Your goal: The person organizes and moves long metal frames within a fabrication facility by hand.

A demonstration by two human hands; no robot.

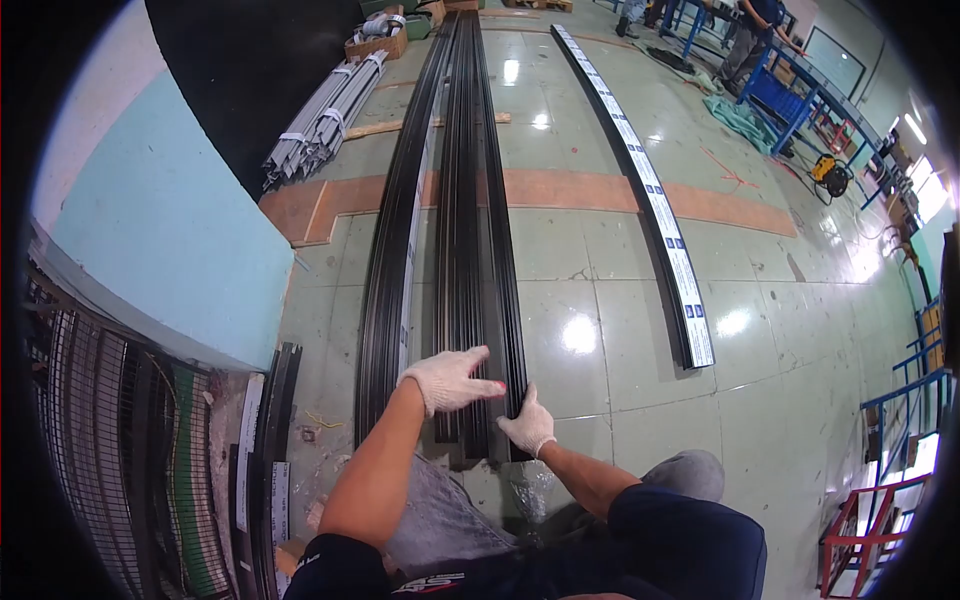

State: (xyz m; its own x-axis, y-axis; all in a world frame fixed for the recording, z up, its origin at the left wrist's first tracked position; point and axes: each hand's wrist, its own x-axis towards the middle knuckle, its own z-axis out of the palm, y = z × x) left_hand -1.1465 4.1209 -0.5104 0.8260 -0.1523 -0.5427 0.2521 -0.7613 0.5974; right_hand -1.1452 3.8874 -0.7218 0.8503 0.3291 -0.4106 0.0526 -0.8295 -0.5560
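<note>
Long black profiles point(460, 250) lie side by side in bundles on the floor, running away from me. My left hand point(450, 382), in a white knit glove with a red mark at one fingertip, hovers over their near ends with its fingers stretched apart. The rightmost black profile point(497, 220) stands slightly separate from the bundle. Around its near end, my right hand point(528, 424), also gloved, has the thumb on one side and fingers on the other. Crumpled clear plastic wrap point(531, 488) sits just below that end.
Brown boards point(590, 192) cross the floor beneath the profiles. A profile with printed white film point(648, 185) lies apart on the right. Wrapped grey profiles point(325, 125) are stacked at left, near a light-blue wall point(180, 210). People stand by blue benches point(800, 95) at far right.
</note>
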